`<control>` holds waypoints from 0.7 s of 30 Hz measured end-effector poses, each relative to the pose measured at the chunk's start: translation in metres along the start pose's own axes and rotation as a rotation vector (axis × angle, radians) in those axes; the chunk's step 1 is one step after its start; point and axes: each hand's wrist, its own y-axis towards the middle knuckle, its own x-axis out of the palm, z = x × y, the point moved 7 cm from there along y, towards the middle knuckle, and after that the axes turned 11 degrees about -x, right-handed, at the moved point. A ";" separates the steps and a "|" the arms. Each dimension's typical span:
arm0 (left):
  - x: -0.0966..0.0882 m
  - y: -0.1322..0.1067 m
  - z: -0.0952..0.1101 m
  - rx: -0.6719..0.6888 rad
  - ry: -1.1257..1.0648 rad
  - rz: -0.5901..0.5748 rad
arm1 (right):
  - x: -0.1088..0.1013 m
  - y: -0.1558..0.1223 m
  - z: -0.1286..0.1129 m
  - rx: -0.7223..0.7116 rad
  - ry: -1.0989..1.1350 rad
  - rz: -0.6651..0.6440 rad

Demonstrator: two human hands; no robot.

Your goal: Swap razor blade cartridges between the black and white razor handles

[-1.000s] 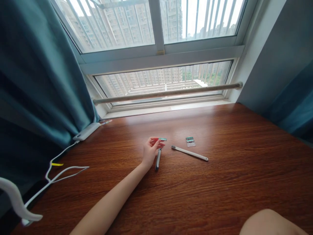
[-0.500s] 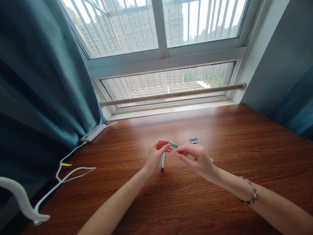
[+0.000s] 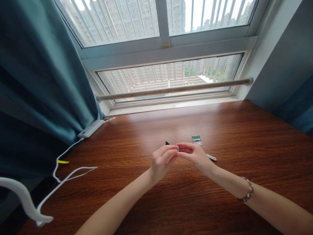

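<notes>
My left hand (image 3: 161, 160) and my right hand (image 3: 193, 154) meet fingertip to fingertip above the wooden table (image 3: 171, 195). Both pinch a small green razor head (image 3: 177, 148) between them. A dark tip of the razor handle (image 3: 167, 143) shows just beyond my left hand; the rest of it is hidden. Behind my right hand the white end of a toothbrush (image 3: 211, 158) sticks out. A small clear packet with green razor heads (image 3: 196, 139) lies a little farther back.
A white power bank (image 3: 91, 128) lies at the table's back left, with white cables (image 3: 66, 173) trailing off the left edge. Teal curtains (image 3: 36, 81) hang on the left and right. A window and a rail (image 3: 171, 88) run along the far edge.
My right hand came in from the lower right and closed on the razor head that my left hand had lifted. The hands drew together over the razor handle and toothbrush.
</notes>
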 end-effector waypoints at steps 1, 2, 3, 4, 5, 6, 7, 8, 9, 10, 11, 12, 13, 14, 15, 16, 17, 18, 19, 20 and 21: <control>0.001 0.000 0.001 0.006 0.006 -0.002 | -0.001 0.000 0.002 -0.013 0.002 0.008; 0.001 0.000 0.002 0.012 0.007 0.007 | -0.003 0.000 0.002 -0.036 -0.014 0.017; 0.000 0.001 0.002 0.009 -0.002 0.021 | -0.005 0.000 0.001 -0.069 -0.048 0.029; 0.000 0.003 0.002 -0.012 -0.026 0.036 | -0.007 0.000 -0.001 -0.114 -0.097 0.038; 0.000 0.005 -0.001 -0.055 -0.069 0.036 | -0.008 -0.001 -0.005 -0.165 -0.158 0.040; 0.002 0.007 -0.005 -0.123 -0.132 0.014 | -0.009 -0.001 -0.010 -0.219 -0.223 0.034; 0.005 0.009 -0.010 -0.205 -0.210 -0.034 | -0.008 -0.002 -0.016 -0.271 -0.285 0.020; 0.011 0.010 -0.015 -0.293 -0.293 -0.102 | -0.006 -0.004 -0.021 -0.316 -0.337 0.000; 0.016 0.011 -0.019 -0.371 -0.371 -0.177 | -0.004 -0.005 -0.025 -0.357 -0.385 -0.023; 0.022 0.010 -0.021 -0.432 -0.435 -0.247 | -0.002 -0.006 -0.029 -0.392 -0.433 -0.039; 0.026 0.009 -0.023 -0.472 -0.481 -0.302 | -0.001 -0.007 -0.033 -0.424 -0.479 -0.049; 0.028 0.009 -0.024 -0.495 -0.512 -0.337 | 0.001 -0.008 -0.035 -0.449 -0.519 -0.055; 0.029 0.008 -0.025 -0.506 -0.532 -0.358 | 0.002 -0.009 -0.036 -0.467 -0.555 -0.059; 0.030 0.008 -0.026 -0.511 -0.546 -0.369 | 0.003 -0.009 -0.036 -0.479 -0.583 -0.063; 0.030 0.007 -0.026 -0.514 -0.559 -0.373 | 0.003 -0.010 -0.036 -0.486 -0.604 -0.067; 0.030 0.007 -0.027 -0.514 -0.570 -0.376 | 0.003 -0.010 -0.035 -0.490 -0.617 -0.071; 0.030 0.007 -0.027 -0.514 -0.579 -0.379 | 0.003 -0.010 -0.034 -0.493 -0.626 -0.073; 0.030 0.007 -0.028 -0.515 -0.584 -0.383 | 0.003 -0.010 -0.033 -0.496 -0.632 -0.071; 0.030 0.007 -0.028 -0.517 -0.589 -0.386 | 0.003 -0.010 -0.032 -0.500 -0.636 -0.071; 0.030 0.007 -0.028 -0.522 -0.593 -0.387 | 0.002 -0.010 -0.031 -0.502 -0.639 -0.069; 0.031 0.006 -0.029 -0.529 -0.598 -0.386 | 0.002 -0.010 -0.030 -0.505 -0.640 -0.067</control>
